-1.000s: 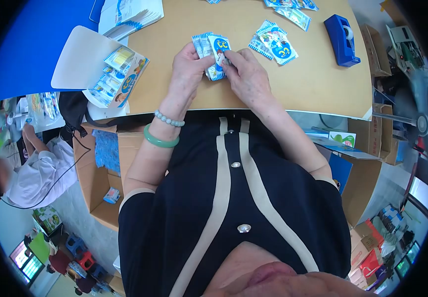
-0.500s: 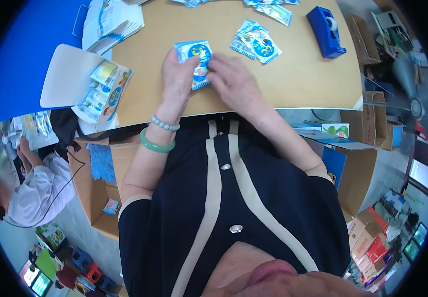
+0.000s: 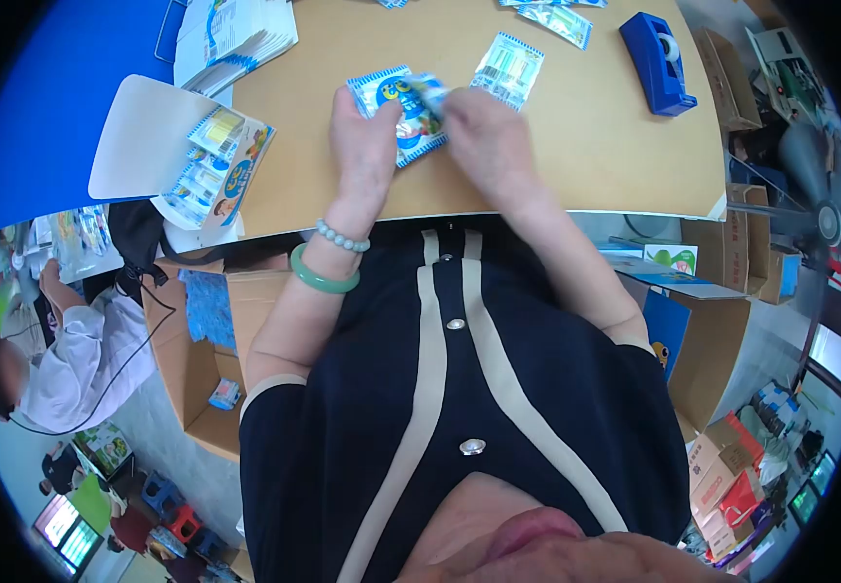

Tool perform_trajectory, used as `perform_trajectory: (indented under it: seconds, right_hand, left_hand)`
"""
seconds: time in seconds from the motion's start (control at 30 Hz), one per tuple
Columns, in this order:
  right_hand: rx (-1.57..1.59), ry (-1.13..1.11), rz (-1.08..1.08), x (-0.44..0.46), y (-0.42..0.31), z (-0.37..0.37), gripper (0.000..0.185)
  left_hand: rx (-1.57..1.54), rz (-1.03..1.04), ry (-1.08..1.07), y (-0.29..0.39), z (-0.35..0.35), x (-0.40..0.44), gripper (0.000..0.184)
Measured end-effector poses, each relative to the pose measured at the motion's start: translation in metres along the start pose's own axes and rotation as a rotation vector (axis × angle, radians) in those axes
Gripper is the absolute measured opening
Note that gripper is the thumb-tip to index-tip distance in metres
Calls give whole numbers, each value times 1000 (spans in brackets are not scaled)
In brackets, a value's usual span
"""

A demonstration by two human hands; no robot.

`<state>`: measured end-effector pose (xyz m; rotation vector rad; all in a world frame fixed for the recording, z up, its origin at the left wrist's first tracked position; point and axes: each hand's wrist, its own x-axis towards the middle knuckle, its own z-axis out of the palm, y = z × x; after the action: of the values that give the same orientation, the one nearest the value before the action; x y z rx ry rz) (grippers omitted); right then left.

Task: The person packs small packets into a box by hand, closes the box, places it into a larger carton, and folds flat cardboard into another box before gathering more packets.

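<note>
My left hand (image 3: 364,151) is closed on a blue-and-white printed packet (image 3: 378,89), thumb on its front, just above the tabletop. Beside it, my right hand (image 3: 493,146) pinches a second small packet (image 3: 428,90), blurred by motion and overlapping the first one's upper right side. One more packet (image 3: 510,70) lies on the table beyond my right hand, its barcode side up. To the left stands an open carton (image 3: 238,185) with several packets (image 3: 202,175) inside and its white lid folded back.
A stack of flat printed cartons (image 3: 236,44) lies at the back left. On the right of the table (image 3: 615,165) sits a blue tape dispenser (image 3: 660,68). More packets (image 3: 561,24) lie at the far edge. A cardboard box (image 3: 211,389) stands below left, near a seated person (image 3: 90,360).
My right hand has taken a packet from the pair on the right and brought it against the one in my left hand. One packet remains lying there. The view has shifted slightly.
</note>
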<state>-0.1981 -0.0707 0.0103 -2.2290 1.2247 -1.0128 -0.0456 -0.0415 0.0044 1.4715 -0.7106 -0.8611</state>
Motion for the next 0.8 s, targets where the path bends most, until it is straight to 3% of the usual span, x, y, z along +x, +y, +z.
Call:
perform_trajectory:
  seconds: [0.3,0.4,0.57,0.6,0.67,0.77,0.8]
  right_hand:
    - [198,-61,31,3,-22,19,12]
    - [330,-35,-70,-4,-17,24,18]
    - [218,27,-208,11,16,-16,18]
    - [-161,79,-173,15,23,-25,18]
    - [-537,133,-127,20,35,-32,19]
    - [-790,-184,-72,21,45,-33,19]
    - [-785,-183,-74,20,45,-32,19]
  left_hand:
    - [50,-30,-93,6,-7,5,29]
    - [61,-48,-49,8,1,6,27]
    - [-6,-64,-9,1,5,10,27]
    - [-10,-66,-6,-1,6,10,27]
    - [-96,-38,11,-5,6,12,26]
    - [-124,-29,11,-4,3,11,26]
    - [-113,-34,6,-2,0,11,26]
